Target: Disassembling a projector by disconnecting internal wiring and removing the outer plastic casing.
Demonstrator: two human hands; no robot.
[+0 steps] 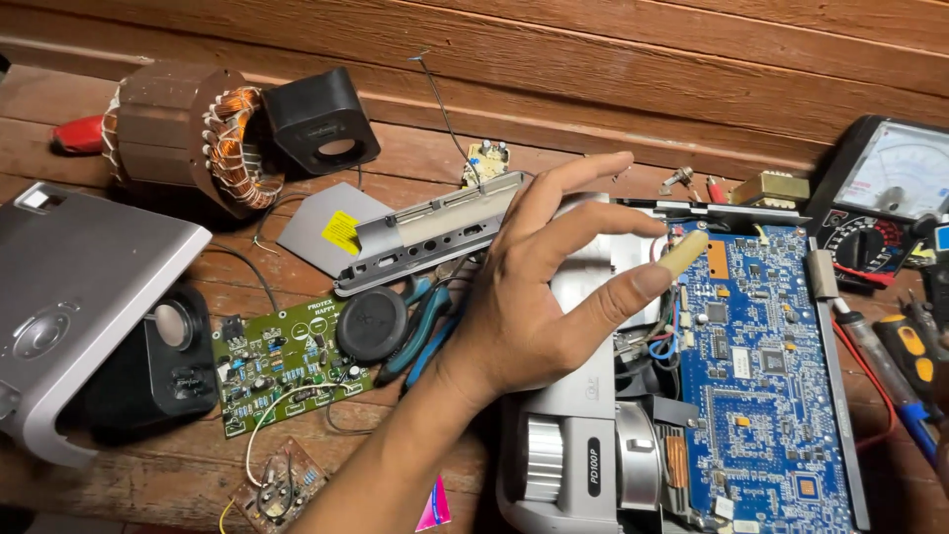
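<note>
My left hand [539,297] reaches in from the bottom, back of the hand up, over an opened silver projector [563,455]. Its thumb and fingertips pinch a small beige cylinder [684,253] just above the left edge of the projector's blue circuit board [761,376]. The index finger stretches toward a loose grey port panel [425,232] lying to the left of the hand. Blue-handled pliers [425,331] lie partly under the wrist. My right hand is out of view.
On the wooden bench: a silver projector cover [79,287] at far left, a green circuit board [282,361], a black round cap [371,321], a copper-wound stator [188,133], a small black speaker [321,119]. An analog multimeter [890,188] and screwdrivers [909,361] are at the right.
</note>
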